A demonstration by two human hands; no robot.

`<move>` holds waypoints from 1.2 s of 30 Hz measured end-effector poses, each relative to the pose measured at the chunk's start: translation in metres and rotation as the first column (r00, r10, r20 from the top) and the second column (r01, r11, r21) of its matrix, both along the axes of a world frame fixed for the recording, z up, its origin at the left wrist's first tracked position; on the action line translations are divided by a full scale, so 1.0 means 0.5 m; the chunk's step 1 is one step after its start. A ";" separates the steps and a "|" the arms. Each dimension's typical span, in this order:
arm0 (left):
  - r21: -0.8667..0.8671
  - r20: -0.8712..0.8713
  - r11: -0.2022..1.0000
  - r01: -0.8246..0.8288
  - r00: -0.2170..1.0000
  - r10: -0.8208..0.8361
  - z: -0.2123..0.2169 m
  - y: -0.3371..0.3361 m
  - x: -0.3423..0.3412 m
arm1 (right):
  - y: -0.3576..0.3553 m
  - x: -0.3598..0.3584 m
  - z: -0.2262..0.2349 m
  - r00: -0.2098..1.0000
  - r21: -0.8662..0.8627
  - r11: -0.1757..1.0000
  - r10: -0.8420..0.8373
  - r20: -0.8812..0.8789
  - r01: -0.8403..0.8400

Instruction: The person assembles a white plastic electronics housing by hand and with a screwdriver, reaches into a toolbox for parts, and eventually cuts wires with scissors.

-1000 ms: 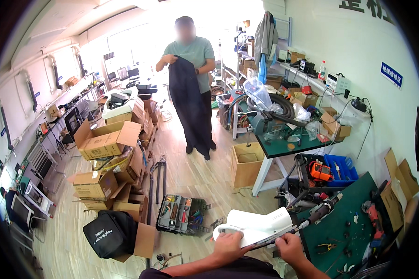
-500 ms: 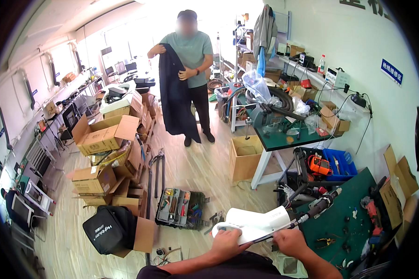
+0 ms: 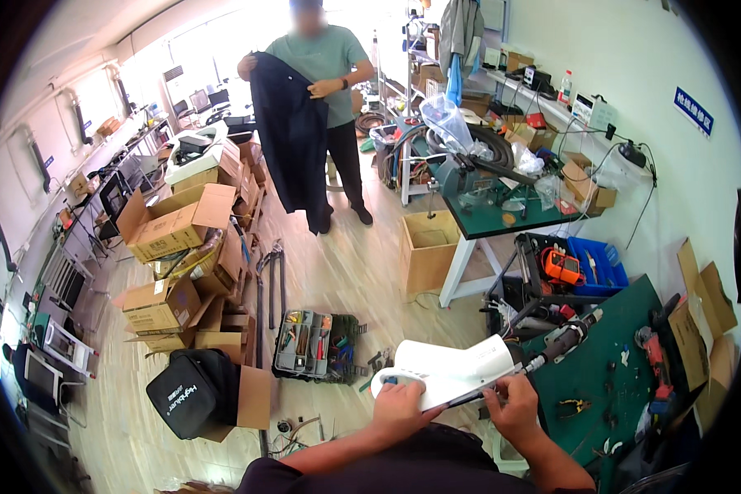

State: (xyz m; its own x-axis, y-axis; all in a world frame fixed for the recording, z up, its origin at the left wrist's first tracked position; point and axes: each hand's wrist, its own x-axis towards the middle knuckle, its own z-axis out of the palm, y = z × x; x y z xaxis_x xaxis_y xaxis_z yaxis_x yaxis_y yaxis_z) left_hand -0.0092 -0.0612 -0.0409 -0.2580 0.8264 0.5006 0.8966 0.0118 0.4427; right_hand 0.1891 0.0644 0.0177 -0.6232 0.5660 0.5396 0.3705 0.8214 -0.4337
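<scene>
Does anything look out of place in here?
Mostly clutter: an open toolbox sits on the floor, perhaps easy to trip over, and small loose bits litter the green tabletop near the pliers. The white handled casing in the left hand shows no clear damage.

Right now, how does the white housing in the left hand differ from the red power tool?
Colour: the white housing is mostly white; the red power tool is red with darker parts.
Support: the left hand grips the housing; the tool lies on the green tabletop.
Shared: both are elongated.
</scene>
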 end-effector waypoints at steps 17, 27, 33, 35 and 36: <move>-0.076 0.076 0.997 -0.014 0.997 0.020 -0.009 0.004 -0.012 | 0.008 -0.003 0.090 0.825 0.187 0.941 0.140 0.548 -0.284; -0.030 0.041 0.999 -0.019 0.999 0.020 -0.002 0.014 -0.020 | 0.034 -0.034 0.067 0.985 -0.233 0.969 -0.036 0.167 0.075; 0.053 0.191 0.998 -0.024 0.981 0.014 0.012 0.027 -0.004 | -0.006 -0.054 0.065 0.886 -0.974 0.115 -0.406 -0.226 -0.196; 0.026 0.174 0.999 -0.040 0.984 0.034 0.020 0.022 0.002 | 0.001 -0.046 0.061 0.912 -0.981 0.147 -0.373 -0.171 -0.123; 0.023 0.175 0.999 -0.031 0.984 0.026 0.020 0.023 0.002 | -0.001 -0.047 0.055 0.920 -0.964 0.256 -0.358 -0.161 -0.070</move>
